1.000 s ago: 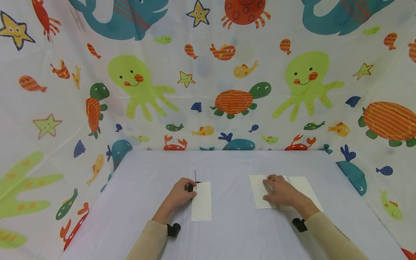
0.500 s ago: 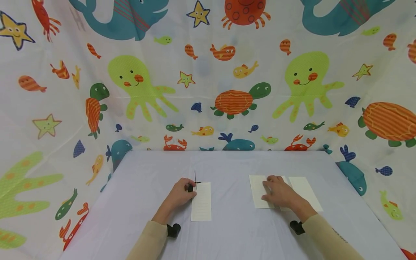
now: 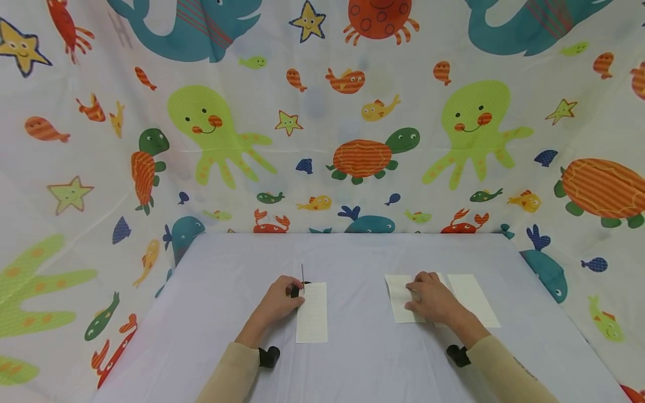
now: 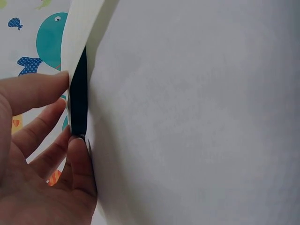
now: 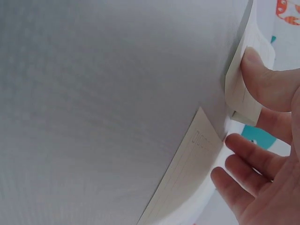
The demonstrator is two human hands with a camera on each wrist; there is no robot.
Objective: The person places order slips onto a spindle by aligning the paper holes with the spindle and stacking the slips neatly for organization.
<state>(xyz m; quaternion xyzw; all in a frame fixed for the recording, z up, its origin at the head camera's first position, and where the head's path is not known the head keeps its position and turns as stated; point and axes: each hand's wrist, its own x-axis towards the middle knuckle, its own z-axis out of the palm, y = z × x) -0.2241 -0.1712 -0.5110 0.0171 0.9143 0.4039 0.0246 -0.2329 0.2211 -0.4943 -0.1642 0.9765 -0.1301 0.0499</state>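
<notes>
My left hand (image 3: 279, 299) pinches the upper left edge of an off-white lined paper slip (image 3: 312, 319). In the left wrist view a flat, dark blue-black strip (image 4: 78, 101) lies along the slip's edge, against the fingers. From the head, a thin dark upright line rises there; I cannot tell what this object is. On the right, my right hand (image 3: 433, 299) holds another off-white slip (image 3: 400, 296) between thumb and index finger. That slip bends upward in the right wrist view, while the other fingers spread over a slip printed with small boxes (image 5: 187, 164).
Beside the right hand, another off-white slip (image 3: 473, 296) lies on the white-covered table (image 3: 353, 364). A curtain (image 3: 312, 212) printed with sea animals hangs behind the table and along both sides. Each sleeve has a black wrist device (image 3: 269, 357) by it.
My right hand has shifted slightly left, and the top edge of its slip has dipped as the slip bends. My left hand and its slip stay in place.
</notes>
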